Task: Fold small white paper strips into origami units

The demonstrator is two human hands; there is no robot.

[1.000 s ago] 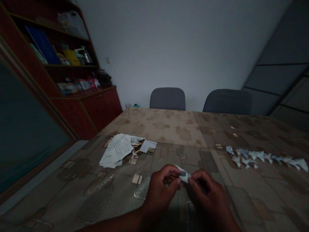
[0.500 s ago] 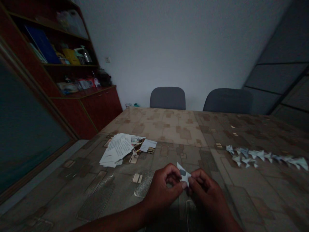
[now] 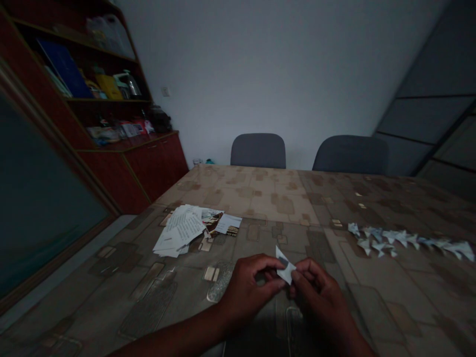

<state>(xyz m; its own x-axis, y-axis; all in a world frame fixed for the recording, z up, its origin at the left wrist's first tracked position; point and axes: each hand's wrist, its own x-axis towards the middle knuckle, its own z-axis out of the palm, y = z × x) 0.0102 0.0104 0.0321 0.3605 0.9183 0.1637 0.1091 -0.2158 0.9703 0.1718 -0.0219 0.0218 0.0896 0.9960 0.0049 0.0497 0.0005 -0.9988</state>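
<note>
My left hand [image 3: 251,290] and my right hand [image 3: 320,297] meet above the patterned table [image 3: 260,198], pinching a small folded white paper piece [image 3: 286,267] between their fingertips. Its pointed tip stands upward, and a dark printed patch shows on it. To the right lies a loose row of several similar folded paper pieces [image 3: 405,243]. Left of my hands is a stack of printed white sheets [image 3: 180,230], out of reach of my fingers, with a photo-printed paper [image 3: 211,220] partly under a white slip.
Two grey chairs [image 3: 258,151] stand behind the table's far edge. A red wooden cabinet [image 3: 130,173] with cluttered shelves stands at the left, and a dark glass panel [image 3: 40,208] lies beyond the table's left edge. Small paper scraps lie about the tabletop.
The folded paper piece has turned between my fingers, its tip swinging from pointing left to pointing upward. My hands have shifted only slightly, and the other papers have not moved.
</note>
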